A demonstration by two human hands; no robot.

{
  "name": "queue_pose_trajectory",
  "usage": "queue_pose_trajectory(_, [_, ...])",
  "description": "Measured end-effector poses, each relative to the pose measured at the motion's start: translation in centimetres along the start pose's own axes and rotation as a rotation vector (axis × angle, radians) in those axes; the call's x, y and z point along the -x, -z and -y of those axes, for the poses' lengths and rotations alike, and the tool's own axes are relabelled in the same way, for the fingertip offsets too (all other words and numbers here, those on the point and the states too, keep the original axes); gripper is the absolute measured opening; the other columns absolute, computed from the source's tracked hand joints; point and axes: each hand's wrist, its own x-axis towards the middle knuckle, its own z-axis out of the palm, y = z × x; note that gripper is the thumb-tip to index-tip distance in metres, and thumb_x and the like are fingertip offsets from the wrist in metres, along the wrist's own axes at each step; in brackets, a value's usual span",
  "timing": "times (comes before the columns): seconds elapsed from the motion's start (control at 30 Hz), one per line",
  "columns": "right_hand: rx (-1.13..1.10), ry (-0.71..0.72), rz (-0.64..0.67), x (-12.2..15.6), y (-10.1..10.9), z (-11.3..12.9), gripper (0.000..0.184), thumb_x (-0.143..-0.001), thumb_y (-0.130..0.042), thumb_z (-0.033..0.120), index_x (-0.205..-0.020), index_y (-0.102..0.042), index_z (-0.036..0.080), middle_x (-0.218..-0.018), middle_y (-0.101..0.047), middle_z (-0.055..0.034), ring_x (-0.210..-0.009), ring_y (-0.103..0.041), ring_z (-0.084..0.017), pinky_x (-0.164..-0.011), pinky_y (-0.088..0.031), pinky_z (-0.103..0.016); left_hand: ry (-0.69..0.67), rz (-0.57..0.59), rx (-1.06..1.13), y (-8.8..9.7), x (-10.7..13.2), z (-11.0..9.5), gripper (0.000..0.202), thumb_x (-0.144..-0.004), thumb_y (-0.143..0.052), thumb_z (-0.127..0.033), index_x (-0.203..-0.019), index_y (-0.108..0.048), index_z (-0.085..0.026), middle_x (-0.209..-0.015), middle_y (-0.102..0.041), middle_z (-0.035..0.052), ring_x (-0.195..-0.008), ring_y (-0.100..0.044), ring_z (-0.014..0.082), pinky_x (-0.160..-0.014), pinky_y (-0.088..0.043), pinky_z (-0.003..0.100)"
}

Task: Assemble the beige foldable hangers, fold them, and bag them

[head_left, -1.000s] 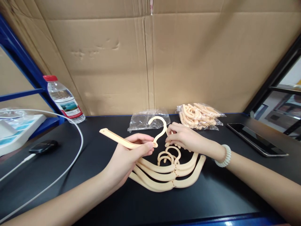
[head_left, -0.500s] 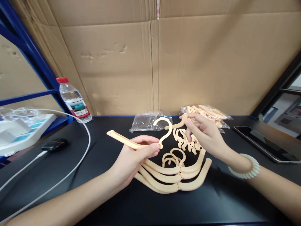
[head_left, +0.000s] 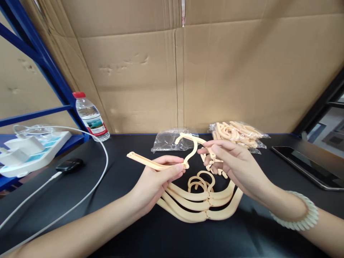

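My left hand (head_left: 161, 175) pinches a beige hanger arm (head_left: 142, 160) where it meets a curved hook (head_left: 192, 150); the arm points left and the hook stands up. In my right hand (head_left: 233, 161), thumb and fingers grip a second hanger arm (head_left: 202, 142), its holed end toward me. The far end of that arm passes behind the hook in my view; whether they touch I cannot tell. Below both hands, several joined hangers (head_left: 188, 215) lie overlapped on the black table, hooks pointing away from me. Small hooked parts (head_left: 209, 165) are partly hidden behind my right fingers.
A clear bag of beige parts (head_left: 236, 132) and a crumpled clear bag (head_left: 166, 139) lie near the cardboard wall (head_left: 134, 82). A phone (head_left: 309, 166) is at right. A water bottle (head_left: 91, 116), a power strip (head_left: 51, 150) and a white cable (head_left: 106, 157) are at left.
My right hand has come down and nearer, turning the second arm so its holed end now tilts down toward me. My left hand keeps its pinch. The view has shifted slightly.
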Motion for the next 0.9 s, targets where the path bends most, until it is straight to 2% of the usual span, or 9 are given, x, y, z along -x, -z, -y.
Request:
queue_pose_trajectory(0.07, [-0.024, -0.055, -0.032, 0.3, -0.4, -0.3, 0.019, -0.082, -0.071, 0.031, -0.093, -0.064, 0.019, -0.095, -0.072, -0.0059, -0.060, -0.054, -0.006, -0.047, -0.040, -0.016, -0.001, 0.011, -0.005, 0.0, 0.0, 0.1, 0.016, -0.067, -0.084, -0.018, -0.080, -0.075, -0.015, -0.079, -0.076, 0.0036, -0.074, -0.068, 0.0088, -0.070, -0.054, 0.012])
queue_pose_trajectory(0.13, [-0.105, -0.107, -0.057, 0.6, -0.7, -0.5, 0.027, -0.076, -0.077, 0.025, -0.094, -0.058, 0.021, -0.091, -0.072, -0.0025, -0.057, -0.049, -0.005, -0.046, -0.036, -0.015, -0.001, 0.023, -0.006, 0.0, 0.1, 0.2, 0.016, -0.067, -0.084, -0.018, -0.080, -0.076, -0.015, -0.080, -0.076, 0.0037, -0.075, -0.068, 0.0089, -0.070, -0.054, 0.012])
queue_pose_trajectory(0.23, [-0.210, -0.167, -0.042, 0.7, -1.0, -0.8, 0.037, -0.073, -0.079, 0.023, -0.102, -0.056, 0.023, -0.092, -0.072, -0.0022, -0.061, -0.051, -0.007, -0.053, -0.042, -0.018, 0.000, 0.036, -0.002, 0.1, 0.1, 0.2, 0.016, -0.067, -0.084, -0.017, -0.080, -0.076, -0.015, -0.081, -0.076, 0.0035, -0.075, -0.068, 0.0088, -0.071, -0.054, 0.012])
queue_pose_trajectory(0.33, [-0.197, -0.186, 0.026, 0.9, -1.3, -1.1, 0.025, -0.077, -0.076, 0.026, -0.097, -0.063, 0.019, -0.097, -0.071, -0.0047, -0.074, -0.059, -0.009, -0.067, -0.048, -0.021, 0.007, 0.054, 0.010, 0.1, 0.1, 0.2, 0.015, -0.066, -0.085, -0.017, -0.079, -0.076, -0.015, -0.080, -0.076, 0.0030, -0.074, -0.068, 0.0087, -0.070, -0.055, 0.012])
queue_pose_trajectory(0.47, [-0.164, -0.134, 0.091, 1.3, -1.4, -1.5, 0.013, -0.083, -0.070, 0.026, -0.094, -0.066, 0.020, -0.091, -0.070, -0.0020, -0.084, -0.064, -0.012, -0.077, -0.051, -0.024, 0.042, 0.090, 0.042, 0.0, 0.1, 0.1, 0.015, -0.064, -0.086, -0.017, -0.076, -0.077, -0.014, -0.074, -0.076, 0.0024, -0.071, -0.069, 0.0085, -0.068, -0.055, 0.011])
queue_pose_trajectory(0.57, [-0.144, -0.130, 0.134, 1.6, -1.4, -1.6, 0.010, -0.086, -0.067, 0.027, -0.094, -0.066, 0.021, -0.088, -0.069, -0.0018, -0.082, -0.066, -0.013, -0.078, -0.053, -0.026, 0.083, 0.116, 0.063, 0.1, 0.2, 0.1, 0.016, -0.063, -0.087, -0.017, -0.076, -0.077, -0.015, -0.074, -0.076, 0.0028, -0.070, -0.070, 0.0085, -0.067, -0.055, 0.010])
queue_pose_trajectory(0.77, [-0.183, -0.081, 0.210, 1.8, -1.9, -1.2, 0.009, -0.089, -0.063, 0.029, -0.093, -0.061, 0.021, -0.091, -0.067, -0.0030, -0.087, -0.066, -0.016, -0.074, -0.057, -0.031, 0.073, 0.164, 0.102, 0.4, 0.3, 0.0, 0.016, -0.063, -0.087, -0.014, -0.076, -0.078, -0.017, -0.076, -0.077, 0.0027, -0.070, -0.072, 0.0101, -0.067, -0.056, 0.010])
queue_pose_trajectory(0.9, [-0.133, -0.060, 0.280, 2.0, -2.2, -0.9, 0.008, -0.090, -0.062, 0.027, -0.093, -0.063, 0.020, -0.093, -0.068, -0.0045, -0.086, -0.066, -0.015, -0.074, -0.057, -0.029, 0.084, 0.205, 0.110, 0.5, 0.3, 0.0, 0.014, -0.066, -0.084, -0.014, -0.078, -0.078, -0.017, -0.076, -0.077, 0.0034, -0.073, -0.073, 0.0133, -0.072, -0.058, 0.017])
